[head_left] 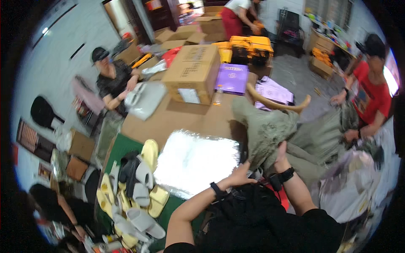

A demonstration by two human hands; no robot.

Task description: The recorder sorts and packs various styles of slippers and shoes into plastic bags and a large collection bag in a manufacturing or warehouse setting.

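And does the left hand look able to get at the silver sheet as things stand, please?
Probably yes: the left hand is by the near right corner of the silver sheet, with nothing visible between, though whether it grips the olive cloth is unclear.

And there I see the cardboard box (190,76) on the surface (194,119), purple package (232,79) just beside it, slippers (145,222) piled nearer, black chair (290,30) beyond!

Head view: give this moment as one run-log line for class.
left hand: beside grey-green sack, contact unclear | right hand: against sack | silvery sheet: on table, left of sack | slippers: left of sheet
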